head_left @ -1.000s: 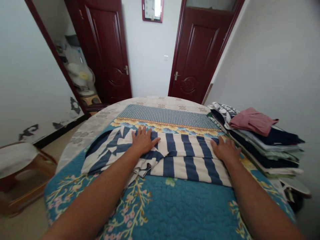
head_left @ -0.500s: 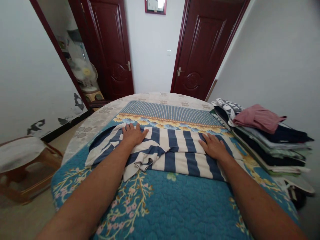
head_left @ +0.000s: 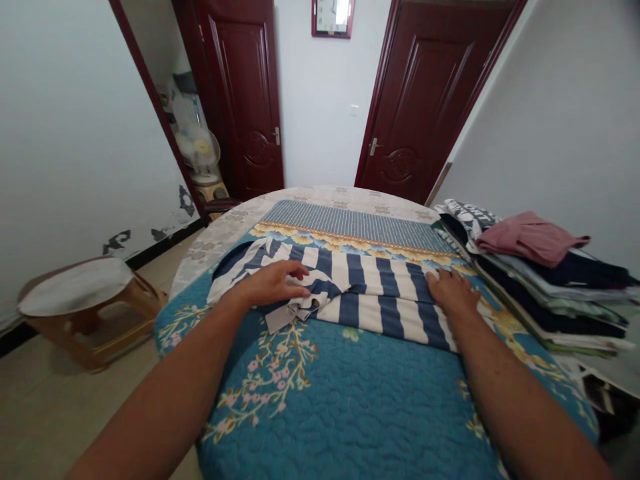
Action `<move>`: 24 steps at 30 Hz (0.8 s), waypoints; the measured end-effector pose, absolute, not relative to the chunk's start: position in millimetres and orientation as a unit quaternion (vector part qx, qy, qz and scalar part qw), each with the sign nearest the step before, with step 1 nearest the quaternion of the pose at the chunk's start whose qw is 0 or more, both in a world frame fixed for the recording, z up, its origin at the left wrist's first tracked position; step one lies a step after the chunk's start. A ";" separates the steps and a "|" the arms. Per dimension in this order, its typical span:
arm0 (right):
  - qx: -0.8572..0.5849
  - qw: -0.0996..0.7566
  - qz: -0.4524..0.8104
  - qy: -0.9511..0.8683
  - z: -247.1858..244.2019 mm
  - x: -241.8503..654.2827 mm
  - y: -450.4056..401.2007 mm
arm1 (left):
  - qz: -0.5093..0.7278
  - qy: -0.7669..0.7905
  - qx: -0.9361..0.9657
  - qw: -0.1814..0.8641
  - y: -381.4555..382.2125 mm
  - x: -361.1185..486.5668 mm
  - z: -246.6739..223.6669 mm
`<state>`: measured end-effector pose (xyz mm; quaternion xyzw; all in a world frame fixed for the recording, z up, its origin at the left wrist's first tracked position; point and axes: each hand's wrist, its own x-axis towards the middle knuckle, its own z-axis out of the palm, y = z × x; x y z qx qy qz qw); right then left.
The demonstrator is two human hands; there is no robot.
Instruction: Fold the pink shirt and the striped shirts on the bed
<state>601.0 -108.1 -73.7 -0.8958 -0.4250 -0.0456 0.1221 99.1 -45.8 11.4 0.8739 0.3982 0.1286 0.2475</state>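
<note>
A blue and cream striped garment lies in a long, partly folded strip across the teal quilted cloth. Over its rumpled left part is my left hand, its thumb and fingers apart around a bunched bit of fabric, with nothing gripped. My right hand rests on the garment's right end, fingers spread and pointing away from me. The garment's left end is wrinkled, and a pale corner hangs toward me below my left hand.
Folded clothes are stacked at the table's right, a pink one on top. On the floor at left stands a stool. Beyond the round table are two dark red doors and a fan.
My left hand has lifted off the flat fabric and turned, moving toward the bunched part. My right hand has slid to the garment's right end. The view has shifted left.
</note>
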 end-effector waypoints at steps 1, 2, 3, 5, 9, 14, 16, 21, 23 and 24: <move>-0.887 0.131 -0.069 -0.436 -70.2 598.9 -109.6 | 0.108 0.394 0.880 0.243 -57.6 96.5 12.1; -0.873 0.145 -0.096 -0.455 -65.4 594.8 -111.2 | 0.097 0.396 0.883 0.233 -67.0 94.7 10.8; -0.851 0.162 -0.121 -0.484 -59.3 587.9 -113.2 | 0.094 0.400 0.884 0.223 -73.6 93.7 8.0; -0.777 0.209 -0.146 -0.576 -45.0 562.7 -118.9 | 0.113 0.406 0.879 0.225 -78.2 92.8 -0.5; -0.545 0.267 -0.100 -0.789 -26.1 467.6 -141.4 | 0.172 0.405 0.852 0.284 -66.1 92.2 -16.6; -0.412 0.194 -0.073 -0.887 -32.9 356.7 -164.9 | 0.236 0.386 0.830 0.327 -54.8 92.7 -27.6; -0.442 0.169 -0.080 -0.877 -37.2 339.5 -164.3 | 0.250 0.385 0.821 0.341 -55.2 94.3 -31.0; -0.502 0.117 -0.094 -0.852 -42.4 338.5 -157.5 | 0.225 0.384 0.819 0.363 -60.8 95.1 -30.4; -0.515 0.125 -0.095 -0.842 -44.5 343.4 -157.5 | 0.188 0.362 0.845 0.346 -65.6 91.3 -23.8; -0.520 0.140 -0.094 -0.838 -45.8 346.4 -157.8 | 0.169 0.345 0.862 0.331 -69.0 88.6 -19.6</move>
